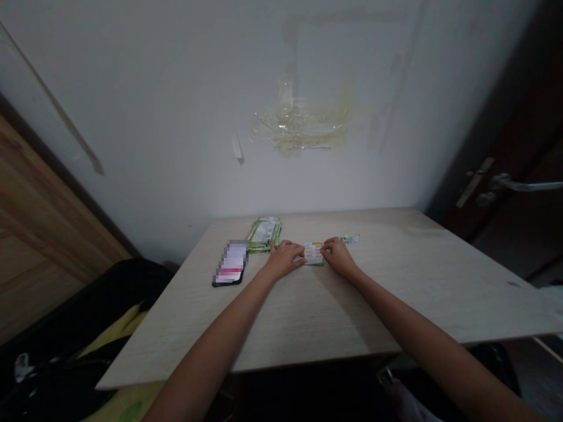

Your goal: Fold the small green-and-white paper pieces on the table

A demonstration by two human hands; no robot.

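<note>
A small stack of printed cards, whitish with green at the edge, lies on the table between my hands. My left hand holds its left side, with the fingertips closed at the edge. At the right side, my right hand pinches the upper edge between thumb and fingers. Just behind my right hand lies a torn strip of wrapper. Green and white packets are piled beyond my left hand, near the wall. The print on the cards is too small to read.
A phone with a lit, blurred screen lies left of the packets. The pale wooden table meets a wall with old tape on it. A dark door with a handle stands at the right.
</note>
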